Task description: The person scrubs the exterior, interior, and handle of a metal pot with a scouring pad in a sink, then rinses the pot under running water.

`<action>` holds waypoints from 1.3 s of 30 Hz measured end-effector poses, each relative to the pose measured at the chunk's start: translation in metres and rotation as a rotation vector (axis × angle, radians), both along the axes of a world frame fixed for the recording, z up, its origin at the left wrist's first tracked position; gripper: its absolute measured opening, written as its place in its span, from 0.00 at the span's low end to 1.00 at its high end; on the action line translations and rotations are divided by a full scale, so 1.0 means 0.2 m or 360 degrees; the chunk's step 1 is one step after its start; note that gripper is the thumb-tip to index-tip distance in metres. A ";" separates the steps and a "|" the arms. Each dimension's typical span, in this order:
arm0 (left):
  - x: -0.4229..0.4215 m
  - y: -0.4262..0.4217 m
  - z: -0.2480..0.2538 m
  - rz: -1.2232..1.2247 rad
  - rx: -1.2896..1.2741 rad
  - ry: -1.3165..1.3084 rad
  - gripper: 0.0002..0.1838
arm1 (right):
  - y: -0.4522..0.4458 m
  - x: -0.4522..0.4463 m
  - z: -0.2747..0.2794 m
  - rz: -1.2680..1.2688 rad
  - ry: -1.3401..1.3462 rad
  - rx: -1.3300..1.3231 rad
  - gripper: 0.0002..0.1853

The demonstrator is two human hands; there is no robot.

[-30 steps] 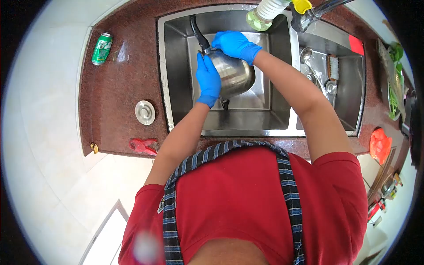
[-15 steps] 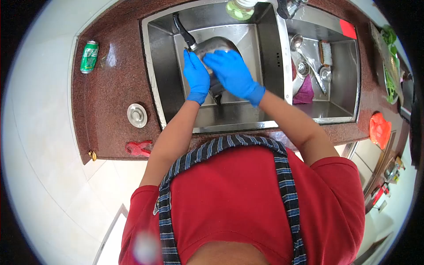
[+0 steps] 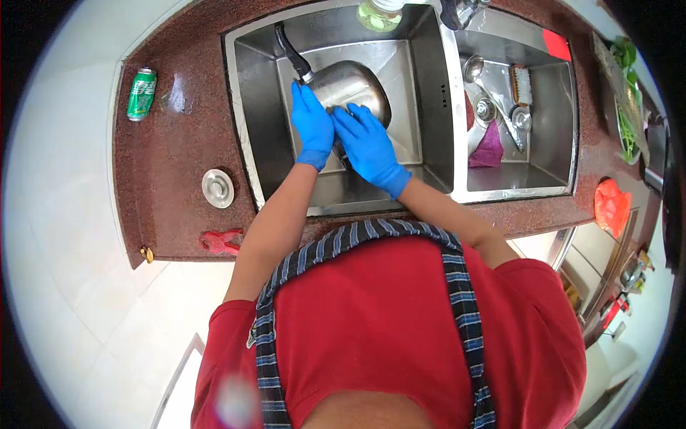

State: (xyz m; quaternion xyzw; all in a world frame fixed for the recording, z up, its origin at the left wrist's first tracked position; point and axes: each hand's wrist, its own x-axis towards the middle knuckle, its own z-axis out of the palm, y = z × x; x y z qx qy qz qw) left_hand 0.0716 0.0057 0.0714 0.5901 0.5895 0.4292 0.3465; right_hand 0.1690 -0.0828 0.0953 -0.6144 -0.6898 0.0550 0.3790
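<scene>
A steel pot (image 3: 350, 84) with a black handle (image 3: 290, 50) lies tilted on its side in the large left sink basin (image 3: 268, 118). Blue gloves cover both hands. My left hand (image 3: 312, 123) grips the pot's rim near the base of the handle, its fingers pointing up. My right hand (image 3: 366, 143) rests against the pot's lower side, fingers close together and slightly bent. Whether it holds a cloth or anything else underneath is hidden. A second dark part of the pot pokes out below, between the hands.
The right basin (image 3: 550, 121) holds a ladle (image 3: 473, 68), a brush (image 3: 523, 84) and a purple cloth (image 3: 487, 147). A green can (image 3: 141, 94), a metal drain lid (image 3: 217, 188) and a red tool (image 3: 220, 242) sit on the left counter. The faucet (image 3: 461, 13) stands behind.
My right hand has moved down from the pot's upper part near the handle to its lower side. The camera view has shifted, so the sink appears further left and higher.
</scene>
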 end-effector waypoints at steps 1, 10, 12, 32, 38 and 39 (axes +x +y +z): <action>-0.01 -0.01 0.01 0.0023 -0.0052 -0.0012 0.23 | -0.04 -0.01 0.00 0.0068 -0.0130 -0.0014 0.17; -0.02 0.00 0.00 -0.0034 -0.0023 0.0143 0.26 | 0.56 0.38 -0.23 -0.0165 0.0425 -0.0819 0.16; -0.01 0.00 0.02 -0.0017 -0.0042 0.0124 0.26 | 0.49 0.33 -0.20 -0.0311 0.0442 -0.0657 0.17; -0.02 0.01 0.07 -0.0104 -0.0223 0.0215 0.24 | 0.39 0.23 -0.16 0.0078 0.0574 -0.0283 0.15; -0.02 0.00 0.05 -0.0024 -0.0514 0.0008 0.24 | 0.20 0.18 -0.06 0.0369 0.0182 -0.0143 0.18; -0.02 0.01 0.01 -0.0055 -0.0319 0.0027 0.24 | 0.29 0.21 -0.08 0.0334 0.0139 -0.0024 0.16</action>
